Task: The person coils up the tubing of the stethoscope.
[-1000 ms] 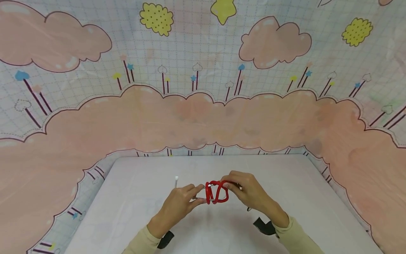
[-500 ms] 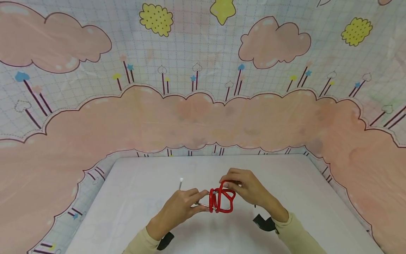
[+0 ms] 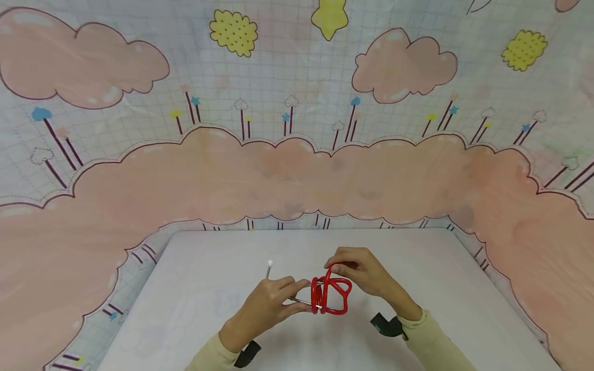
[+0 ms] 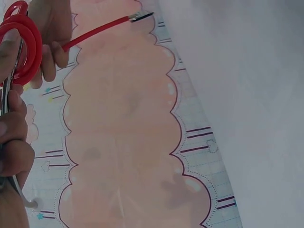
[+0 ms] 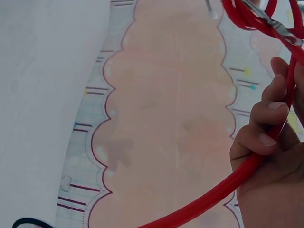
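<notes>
A glossy red cord (image 3: 344,311) is wound in several loops around a thin two-pronged metal piece (image 3: 301,301) with a white tip (image 3: 270,263). My left hand (image 3: 271,300) grips the metal piece, fingers and thumb along its prongs, left of the coil. Above the loops, my right hand (image 3: 364,270) pinches a raised stretch of the cord. In the right wrist view the cord (image 5: 209,192) runs through the curled fingers and out below. Its loose end carries a metal cap (image 4: 137,18) with something dark attached in the left wrist view. The fingers hide part of the metal piece.
Both hands are above a white table (image 3: 209,252). A patterned cloth (image 3: 297,178) with clouds hangs behind and around it. Black straps (image 3: 387,325) sit by both wrists. A dark loop (image 5: 31,222) shows at the lower left of the right wrist view.
The coil and my left hand have moved right and slightly down. My right hand has drawn a stretch of cord upward from the loops. The head view has shifted slightly.
</notes>
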The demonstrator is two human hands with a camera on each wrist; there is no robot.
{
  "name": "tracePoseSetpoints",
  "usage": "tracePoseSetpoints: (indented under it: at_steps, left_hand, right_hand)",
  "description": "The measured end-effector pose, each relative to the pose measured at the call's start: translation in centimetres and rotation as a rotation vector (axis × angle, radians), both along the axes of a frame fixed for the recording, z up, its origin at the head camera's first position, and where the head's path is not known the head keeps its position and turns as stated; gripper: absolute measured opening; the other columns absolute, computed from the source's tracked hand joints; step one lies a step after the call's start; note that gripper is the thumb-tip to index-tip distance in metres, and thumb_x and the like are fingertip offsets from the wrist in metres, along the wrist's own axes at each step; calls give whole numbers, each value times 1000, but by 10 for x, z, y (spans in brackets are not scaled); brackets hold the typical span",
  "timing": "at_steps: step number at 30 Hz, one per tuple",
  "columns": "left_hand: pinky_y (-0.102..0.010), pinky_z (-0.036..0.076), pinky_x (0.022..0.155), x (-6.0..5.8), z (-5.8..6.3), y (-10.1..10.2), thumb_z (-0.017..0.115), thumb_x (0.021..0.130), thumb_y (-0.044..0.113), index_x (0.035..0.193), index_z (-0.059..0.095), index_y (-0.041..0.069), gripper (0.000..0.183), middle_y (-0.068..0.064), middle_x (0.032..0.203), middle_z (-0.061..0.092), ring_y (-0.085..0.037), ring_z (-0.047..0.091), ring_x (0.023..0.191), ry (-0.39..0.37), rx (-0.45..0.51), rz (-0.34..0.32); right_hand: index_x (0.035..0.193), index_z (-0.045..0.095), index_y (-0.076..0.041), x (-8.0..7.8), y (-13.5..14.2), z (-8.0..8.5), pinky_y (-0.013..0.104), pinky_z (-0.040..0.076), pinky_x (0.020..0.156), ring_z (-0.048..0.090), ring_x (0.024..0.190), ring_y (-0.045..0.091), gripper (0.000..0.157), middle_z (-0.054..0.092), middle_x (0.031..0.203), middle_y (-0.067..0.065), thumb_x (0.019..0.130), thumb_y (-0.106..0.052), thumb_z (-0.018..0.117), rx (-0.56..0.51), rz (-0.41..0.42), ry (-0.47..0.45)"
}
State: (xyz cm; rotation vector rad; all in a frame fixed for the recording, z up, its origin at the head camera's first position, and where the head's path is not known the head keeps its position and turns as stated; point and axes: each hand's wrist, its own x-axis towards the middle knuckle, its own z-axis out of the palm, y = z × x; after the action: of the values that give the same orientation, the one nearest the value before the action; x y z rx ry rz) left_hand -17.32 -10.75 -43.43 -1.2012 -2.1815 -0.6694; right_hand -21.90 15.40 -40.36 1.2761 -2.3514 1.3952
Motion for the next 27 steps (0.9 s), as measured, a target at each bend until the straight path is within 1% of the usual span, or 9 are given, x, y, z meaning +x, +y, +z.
tracePoseSetpoints:
  at_steps: [2, 6, 11, 13, 17, 20, 23, 25, 27]
  left_hand:
    - [-9, 51, 67, -1, 1, 2, 79, 77, 36, 110, 71, 9, 43, 3, 78, 69, -4, 70, 67, -2, 24, -5]
    - [-9, 51, 67, -3, 1, 2, 80, 77, 34, 110, 71, 9, 43, 3, 76, 69, -4, 69, 66, 1, 74, -16]
    - [-9, 52, 67, -4, 3, -2, 81, 76, 30, 112, 71, 7, 44, 2, 77, 69, -3, 66, 66, -11, 143, -10]
    - [-10, 52, 65, -5, 3, -3, 82, 76, 28, 113, 71, 6, 45, 2, 78, 69, -3, 64, 64, -24, 171, -5]
    - [-9, 49, 62, -7, 4, -4, 82, 75, 26, 112, 70, 6, 44, 2, 75, 67, -3, 56, 62, -27, 226, 4]
    - [-8, 46, 60, -8, 3, -3, 83, 75, 25, 110, 70, 6, 42, 2, 71, 62, -6, 52, 61, -32, 268, 7]
    - [-9, 44, 58, -9, 3, -3, 84, 73, 21, 109, 71, 4, 42, 1, 68, 58, -8, 50, 60, -57, 326, 17]
    - [-9, 44, 56, -9, 2, -3, 85, 71, 17, 108, 71, 4, 42, 1, 68, 57, -8, 48, 60, -88, 377, 35]
    - [-10, 43, 54, -9, 2, -3, 87, 68, 13, 107, 72, 3, 43, 1, 68, 56, -6, 47, 60, -114, 429, 60]
  right_hand:
    - [101, 71, -1, -1, 2, -2, 27, 57, 64, 59, 74, 9, 15, 67, 85, 9, 90, 6, 63, -26, 10, -2]
    - [104, 71, -3, -1, 2, -5, 24, 54, 56, 56, 72, 7, 17, 67, 86, 8, 93, 3, 60, -57, -5, -37]
    - [110, 70, -1, 1, -2, -10, 25, 57, 63, 59, 78, 6, 19, 69, 90, 11, 97, -2, 57, -84, -49, -103]
    - [112, 69, 1, 1, -2, -14, 23, 55, 65, 57, 77, 7, 20, 67, 87, 11, 97, -2, 56, -103, -49, -102]
    - [114, 68, 1, 0, -3, -22, 22, 48, 57, 50, 69, 11, 22, 58, 78, 7, 95, 4, 56, -130, -46, -83]
    - [110, 69, -3, 1, -5, -26, 22, 47, 55, 49, 67, 11, 20, 55, 74, 6, 96, 2, 56, -126, -65, -72]
    - [105, 68, -5, 3, -7, -30, 23, 48, 55, 49, 67, 7, 15, 55, 73, 10, 98, -2, 55, -116, -90, -76]
    - [106, 68, -4, 5, -8, -33, 24, 49, 55, 50, 67, 4, 15, 56, 74, 10, 98, -4, 55, -101, -120, -82]
    - [113, 68, -2, 8, -8, -35, 24, 50, 56, 51, 69, 3, 19, 58, 76, 8, 99, -6, 55, -87, -146, -100]
